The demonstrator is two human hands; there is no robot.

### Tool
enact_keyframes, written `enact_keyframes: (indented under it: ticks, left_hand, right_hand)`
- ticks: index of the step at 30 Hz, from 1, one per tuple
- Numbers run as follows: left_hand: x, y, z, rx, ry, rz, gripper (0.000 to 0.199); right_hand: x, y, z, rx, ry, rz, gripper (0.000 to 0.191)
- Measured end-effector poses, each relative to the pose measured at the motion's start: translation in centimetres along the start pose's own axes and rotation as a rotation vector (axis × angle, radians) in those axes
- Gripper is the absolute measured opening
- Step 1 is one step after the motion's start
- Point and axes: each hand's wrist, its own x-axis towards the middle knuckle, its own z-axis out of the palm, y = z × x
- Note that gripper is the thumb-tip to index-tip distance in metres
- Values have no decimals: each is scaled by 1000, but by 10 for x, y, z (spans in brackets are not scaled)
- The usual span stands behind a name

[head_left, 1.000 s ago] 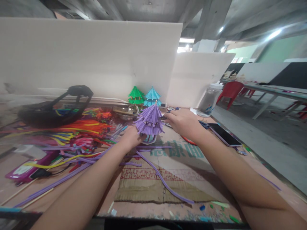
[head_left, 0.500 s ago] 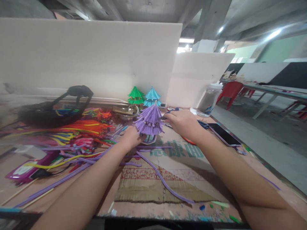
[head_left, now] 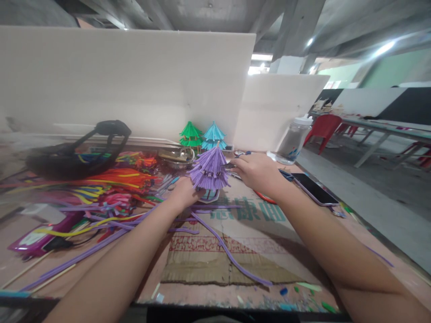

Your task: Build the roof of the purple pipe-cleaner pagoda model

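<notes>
A purple two-tiered model pavilion (head_left: 212, 172), made of fuzzy pipe cleaners, stands upright over a cardboard sheet (head_left: 242, 224). My left hand (head_left: 185, 192) is closed at the lower left side of the pavilion; its fingertips are hidden beneath the roof. To the right, my right hand (head_left: 257, 172) is closed around what look like scissors (head_left: 241, 155) with dark blue handles. Their dark blades reach the right edge of the purple roof. Loose purple pipe cleaners (head_left: 225, 251) lie across the cardboard, below the model.
Behind stand a green pavilion (head_left: 190, 134) and a blue pavilion (head_left: 214, 134). Left are bundled pipe cleaners (head_left: 117, 179), a purple glue gun (head_left: 43, 233) and a black bag-like object (head_left: 74, 154). A phone (head_left: 314, 188), a water bottle (head_left: 293, 140) and a red-orange handle (head_left: 265, 197) lie right.
My right hand and the scissors have shifted very slightly at the roof's right edge. My left hand and the purple pavilion stay in place.
</notes>
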Motion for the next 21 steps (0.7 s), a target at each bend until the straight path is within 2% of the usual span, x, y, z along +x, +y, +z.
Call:
enact_keyframes:
  ticks: [10,21]
  left_hand:
    - [0,0,1,-21,29,36,42]
    - [2,-5,5,-19,53,65,44]
  right_hand:
    - [1,-1,-1,-24,-22,-7,25]
    - [1,-2,-2,-24,35,3,25]
